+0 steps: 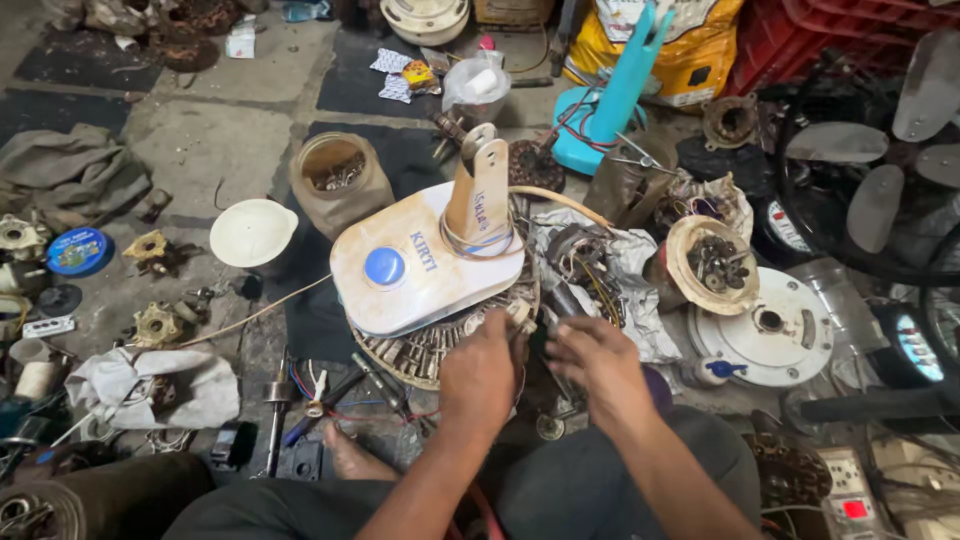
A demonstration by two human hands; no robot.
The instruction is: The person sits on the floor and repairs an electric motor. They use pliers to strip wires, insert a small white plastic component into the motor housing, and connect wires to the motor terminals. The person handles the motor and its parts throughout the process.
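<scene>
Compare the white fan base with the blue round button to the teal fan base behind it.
The white fan base with the blue round button lies near the hands, tilted atop a grille; the teal fan base sits farther back on the floor. The white one has a short cream neck bracket; the teal one has a tall teal stem. The teal one shows loose red wires; the white one is stained. Both are plastic stand bases without fan heads.

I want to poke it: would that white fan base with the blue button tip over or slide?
The fan base probably rocks: it sits tilted on a wire grille, not flat. Its tall neck might make it top-heavy. The smooth plastic looks slippery.
</scene>
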